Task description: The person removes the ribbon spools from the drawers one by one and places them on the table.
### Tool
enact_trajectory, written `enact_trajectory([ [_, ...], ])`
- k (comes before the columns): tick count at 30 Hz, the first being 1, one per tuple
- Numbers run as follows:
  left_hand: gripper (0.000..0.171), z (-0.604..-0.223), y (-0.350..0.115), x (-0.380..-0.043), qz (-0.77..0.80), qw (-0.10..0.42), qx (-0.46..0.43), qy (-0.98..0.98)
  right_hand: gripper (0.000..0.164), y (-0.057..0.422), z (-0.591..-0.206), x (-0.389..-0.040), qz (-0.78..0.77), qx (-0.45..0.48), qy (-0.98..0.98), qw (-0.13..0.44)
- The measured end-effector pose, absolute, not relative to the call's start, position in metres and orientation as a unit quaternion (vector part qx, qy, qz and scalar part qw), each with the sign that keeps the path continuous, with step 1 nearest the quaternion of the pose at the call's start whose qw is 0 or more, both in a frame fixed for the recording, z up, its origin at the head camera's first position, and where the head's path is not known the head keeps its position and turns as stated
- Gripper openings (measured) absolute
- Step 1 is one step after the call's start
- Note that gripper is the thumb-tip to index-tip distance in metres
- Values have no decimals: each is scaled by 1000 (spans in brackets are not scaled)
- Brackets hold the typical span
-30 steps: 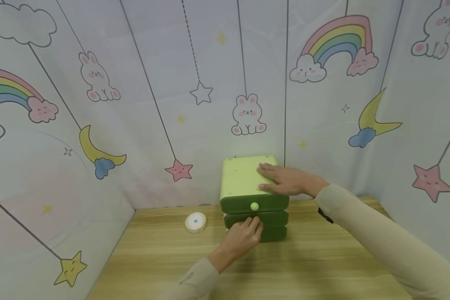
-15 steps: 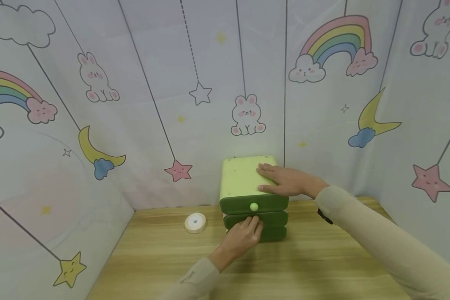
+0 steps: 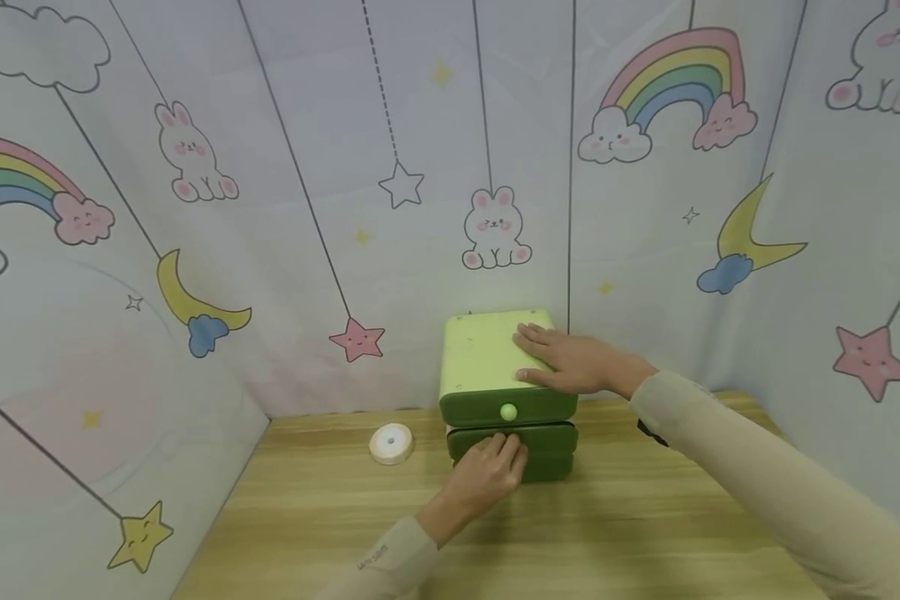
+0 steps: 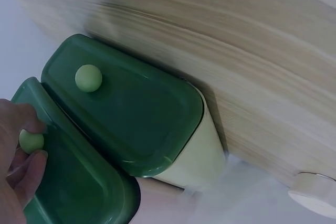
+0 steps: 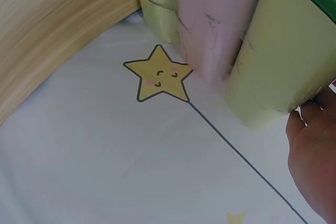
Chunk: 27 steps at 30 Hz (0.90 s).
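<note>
A small three-tier drawer cabinet (image 3: 487,342) with a light green top and dark green fronts stands on the table. My left hand (image 3: 487,471) pinches the round light green knob (image 4: 31,141) of the middle drawer (image 4: 79,182), which sticks out slightly. In the head view that knob is hidden behind the fingers. My right hand (image 3: 577,360) rests on the cabinet's top with its fingers extended. Above the left hand shows the top drawer's knob (image 3: 508,412). The bottom drawer (image 4: 131,108) looks shut in the left wrist view, its own knob (image 4: 88,78) untouched.
A white ribbon-like roll (image 3: 391,444) lies on the wood-grain table (image 3: 330,517), left of the cabinet. Behind and on both sides hangs a pale printed cloth (image 3: 292,250) with bunnies, stars and rainbows. The cabinet stands close to the back cloth.
The middle drawer has come out a little toward me, and a dark gap shows above its front. My left hand keeps its hold on the knob; the right hand stays on top.
</note>
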<state>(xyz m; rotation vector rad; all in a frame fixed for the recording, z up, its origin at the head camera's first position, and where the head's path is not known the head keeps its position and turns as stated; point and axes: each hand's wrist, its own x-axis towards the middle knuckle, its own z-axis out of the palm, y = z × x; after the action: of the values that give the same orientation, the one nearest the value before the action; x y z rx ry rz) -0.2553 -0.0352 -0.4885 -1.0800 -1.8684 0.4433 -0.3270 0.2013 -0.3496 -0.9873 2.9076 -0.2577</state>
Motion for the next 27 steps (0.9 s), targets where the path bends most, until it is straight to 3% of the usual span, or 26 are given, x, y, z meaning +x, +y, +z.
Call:
enact_trajectory([
  [6, 10, -487, -36, -250, 181, 444, -446, -756, 84, 201, -348, -326, -77, -320, 944, 34],
  [11, 53, -489, -38, -246, 170, 458, -452, -746, 85, 200, -348, -326, -77, -320, 944, 36],
  [13, 62, -488, -38, -245, 167, 463, -452, -744, 85, 200, -348, -327, -76, -319, 944, 35],
  [27, 50, -493, -39, -224, 154, 481, -459, -731, 85, 200, -349, -328, -85, -319, 943, 40],
])
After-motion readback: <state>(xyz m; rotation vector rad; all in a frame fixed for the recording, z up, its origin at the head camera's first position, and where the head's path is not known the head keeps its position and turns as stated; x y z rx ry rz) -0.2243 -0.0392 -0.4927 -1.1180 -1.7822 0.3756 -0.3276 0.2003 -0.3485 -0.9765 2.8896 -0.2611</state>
